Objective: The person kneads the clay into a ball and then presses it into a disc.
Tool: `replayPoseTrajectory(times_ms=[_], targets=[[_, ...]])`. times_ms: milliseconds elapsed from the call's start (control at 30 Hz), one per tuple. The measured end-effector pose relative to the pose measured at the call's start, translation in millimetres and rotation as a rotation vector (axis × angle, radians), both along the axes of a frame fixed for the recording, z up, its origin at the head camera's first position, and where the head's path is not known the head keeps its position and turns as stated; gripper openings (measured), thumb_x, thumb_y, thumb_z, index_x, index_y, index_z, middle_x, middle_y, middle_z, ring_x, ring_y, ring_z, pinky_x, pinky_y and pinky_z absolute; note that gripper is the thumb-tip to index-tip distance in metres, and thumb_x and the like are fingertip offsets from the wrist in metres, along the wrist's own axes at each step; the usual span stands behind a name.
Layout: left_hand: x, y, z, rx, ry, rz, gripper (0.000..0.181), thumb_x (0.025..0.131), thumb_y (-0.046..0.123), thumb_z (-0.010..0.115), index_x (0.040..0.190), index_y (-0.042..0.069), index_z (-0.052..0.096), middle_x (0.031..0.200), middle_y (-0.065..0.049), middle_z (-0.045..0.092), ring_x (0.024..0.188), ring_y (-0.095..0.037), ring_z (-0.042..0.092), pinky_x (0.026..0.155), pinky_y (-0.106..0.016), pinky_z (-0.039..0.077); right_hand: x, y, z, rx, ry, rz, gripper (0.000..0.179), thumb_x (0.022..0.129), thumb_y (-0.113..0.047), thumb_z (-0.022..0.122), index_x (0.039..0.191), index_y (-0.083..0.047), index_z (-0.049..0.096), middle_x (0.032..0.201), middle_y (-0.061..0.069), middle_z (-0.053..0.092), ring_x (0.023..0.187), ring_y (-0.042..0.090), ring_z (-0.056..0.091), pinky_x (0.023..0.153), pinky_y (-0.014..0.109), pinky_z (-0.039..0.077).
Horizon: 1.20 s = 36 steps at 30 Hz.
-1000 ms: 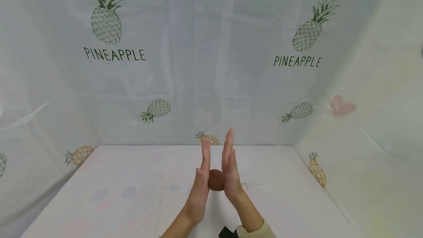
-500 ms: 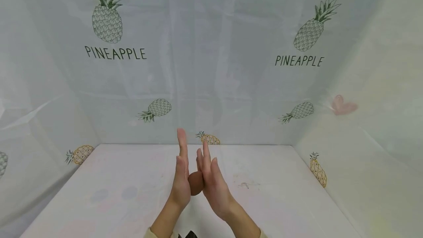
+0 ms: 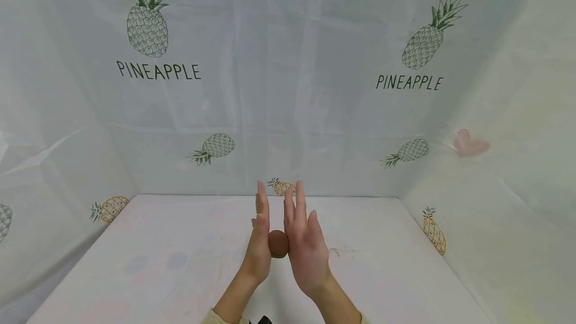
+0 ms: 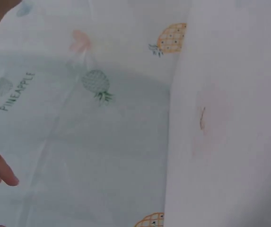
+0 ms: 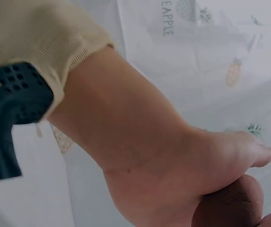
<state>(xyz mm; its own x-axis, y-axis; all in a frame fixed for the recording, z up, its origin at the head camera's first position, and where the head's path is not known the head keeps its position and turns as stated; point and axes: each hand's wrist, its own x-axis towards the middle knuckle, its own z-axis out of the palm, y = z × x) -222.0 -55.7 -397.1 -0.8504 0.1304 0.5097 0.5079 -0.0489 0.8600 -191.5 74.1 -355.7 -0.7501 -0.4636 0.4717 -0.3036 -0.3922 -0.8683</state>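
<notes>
Round brown ball (image 3: 278, 244), pressed between two facing palms and held above the counter (image 3: 157, 289), about midway between its left and right edges; in the right wrist view, faint creases across its surface. Against the ball's left side, the left hand (image 3: 260, 246), flat and upright, fingers straight and curled round nothing. Against its right side, the right hand (image 3: 307, 249), also flat, fingers straight, thumb a little apart. Between the two, a narrow gap bridged only by the ball. Lower down, bare wrists (image 3: 332, 295) leading into beige sleeves (image 3: 212, 317), with a dark object (image 3: 264, 320) cut off below, too little showing to identify. Beside the right sleeve, in the right wrist view, a dark perforated piece (image 5: 24, 90). Towards the counter's left edge, blurred bluish patches (image 3: 176, 261); right of the hands, a small brownish mark (image 3: 336, 252). Beyond the far edge, a pale hanging sheet (image 3: 274, 89) printed with pineapples (image 3: 147, 31), dark PINEAPPLE lettering (image 3: 158, 70) and, at right, a pink heart (image 3: 470, 145).
</notes>
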Motion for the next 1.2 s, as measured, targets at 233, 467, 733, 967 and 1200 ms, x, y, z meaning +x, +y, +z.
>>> replayPoseTrajectory(times_ms=[233, 467, 733, 967, 1200], targets=[[17.0, 11.5, 4.6, 0.039, -0.014, -0.170, 0.057, 0.111, 0.051, -0.002, 0.168, 0.045, -0.006, 0.174, 0.027, -0.013, 0.161, -0.008, -0.019, 0.122, -0.071, -0.017, -15.2, 4, -7.3, 0.004, 0.029, -0.109, 0.059, 0.111, -0.053, 0.000, 0.167, -0.043, -0.016, 0.175, -0.017, -0.017, 0.161, 0.010, -0.020, 0.122, 0.060, -0.025], [30.4, 14.7, 13.5, 0.058, 0.049, -0.218, 0.059, 0.111, 0.044, -0.006, 0.170, 0.036, -0.007, 0.175, 0.023, -0.014, 0.161, -0.003, -0.017, 0.123, -0.066, -0.017, -35.3, 5, -22.3, 0.068, 0.092, -0.251, 0.061, 0.112, -0.052, -0.001, 0.169, -0.035, -0.015, 0.175, -0.015, -0.021, 0.161, 0.015, -0.023, 0.123, 0.064, -0.022], [35.2, 6.3, 24.1, 0.109, 0.134, -0.151, 0.063, 0.110, 0.052, -0.006, 0.170, 0.036, -0.007, 0.178, 0.017, -0.010, 0.162, -0.006, -0.014, 0.120, -0.067, -0.020, -37.0, -3, -31.2, 0.194, 0.078, -0.201, 0.061, 0.109, -0.058, -0.005, 0.168, -0.043, -0.010, 0.174, -0.019, -0.016, 0.160, 0.009, -0.022, 0.123, 0.066, -0.020], [25.3, -4.6, 26.9, 0.119, 0.114, -0.106, 0.063, 0.110, 0.055, -0.004, 0.169, 0.038, -0.011, 0.176, 0.022, -0.011, 0.162, -0.004, -0.014, 0.124, -0.059, -0.019, -18.0, -15, -27.5, 0.169, 0.037, -0.078, 0.058, 0.109, -0.058, -0.008, 0.166, -0.050, -0.011, 0.175, -0.017, -0.015, 0.163, 0.014, -0.017, 0.125, 0.064, -0.018], [12.2, -3.1, 15.8, 0.078, 0.066, -0.048, 0.064, 0.108, 0.065, 0.002, 0.168, 0.046, -0.010, 0.174, 0.022, -0.019, 0.161, -0.010, -0.011, 0.122, -0.062, -0.018, -2.6, -13, -13.6, 0.097, 0.066, -0.075, 0.059, 0.109, -0.053, -0.011, 0.167, -0.043, -0.014, 0.174, -0.019, -0.019, 0.162, 0.014, -0.019, 0.123, 0.064, -0.022]])
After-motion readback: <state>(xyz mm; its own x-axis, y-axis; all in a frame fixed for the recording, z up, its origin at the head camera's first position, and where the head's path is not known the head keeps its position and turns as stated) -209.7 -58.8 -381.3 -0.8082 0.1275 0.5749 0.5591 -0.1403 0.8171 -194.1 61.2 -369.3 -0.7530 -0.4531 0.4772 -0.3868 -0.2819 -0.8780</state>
